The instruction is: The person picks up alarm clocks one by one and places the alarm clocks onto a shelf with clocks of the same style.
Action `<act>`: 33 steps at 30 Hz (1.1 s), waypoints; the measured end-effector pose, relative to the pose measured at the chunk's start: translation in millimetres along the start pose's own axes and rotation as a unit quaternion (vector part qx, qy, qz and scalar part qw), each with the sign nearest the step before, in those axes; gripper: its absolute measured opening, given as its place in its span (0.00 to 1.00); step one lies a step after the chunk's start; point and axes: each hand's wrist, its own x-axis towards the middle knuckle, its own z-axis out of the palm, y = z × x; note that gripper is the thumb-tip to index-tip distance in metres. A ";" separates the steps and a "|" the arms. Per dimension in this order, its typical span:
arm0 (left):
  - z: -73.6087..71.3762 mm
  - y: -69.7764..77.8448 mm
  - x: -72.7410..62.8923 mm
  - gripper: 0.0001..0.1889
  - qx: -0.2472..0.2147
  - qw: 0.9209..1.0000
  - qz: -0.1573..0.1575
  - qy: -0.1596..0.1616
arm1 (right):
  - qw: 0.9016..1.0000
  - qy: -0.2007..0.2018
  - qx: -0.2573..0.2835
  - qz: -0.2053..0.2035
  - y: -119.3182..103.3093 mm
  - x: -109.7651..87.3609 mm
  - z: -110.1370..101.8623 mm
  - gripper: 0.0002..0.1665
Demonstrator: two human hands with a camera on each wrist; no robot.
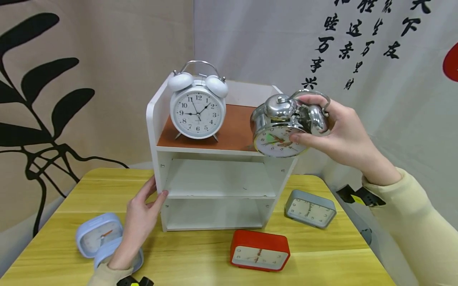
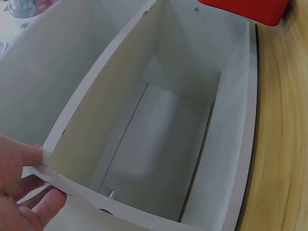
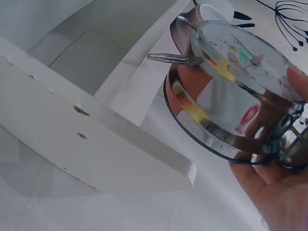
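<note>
My right hand (image 1: 343, 135) grips a silver twin-bell alarm clock (image 1: 280, 145) by its bells, thumb on the front near the dial. The clock is tilted, its dial turned downward, at the right side of a small white shelf (image 1: 222, 194) with a brown top surface. In the right wrist view, the metal feet of the silver clock (image 3: 226, 101) point toward the shelf wall (image 3: 86, 125). My left hand (image 1: 141, 216) holds the shelf's left side wall, thumb at the front edge and fingers outside, as the left wrist view shows. A white twin-bell clock (image 1: 198, 111) stands upright on the top.
On the wooden table (image 1: 193, 262), a red rectangular clock (image 1: 260, 250) sits in front of the shelf and a grey one (image 1: 310, 208) to its right. Light blue clocks (image 1: 100, 234) lie at the left, partly behind my left forearm. A printed cloth (image 1: 250, 43) hangs behind.
</note>
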 end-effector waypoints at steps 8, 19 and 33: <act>0.4 0.1 -0.2 0.30 -0.002 1.000 0.003 0.000 | 0.999 -0.025 -0.012 0.020 -2.5 14.3 1.7 0.39; 0.2 0.3 -0.9 0.31 -0.005 1.000 -0.001 -0.002 | 0.997 -0.053 -0.024 0.052 -5.0 30.9 1.6 0.38; -0.5 0.7 -1.2 0.31 -0.006 1.000 -0.001 -0.001 | 0.991 -0.091 -0.026 0.093 -2.0 50.7 -0.6 0.38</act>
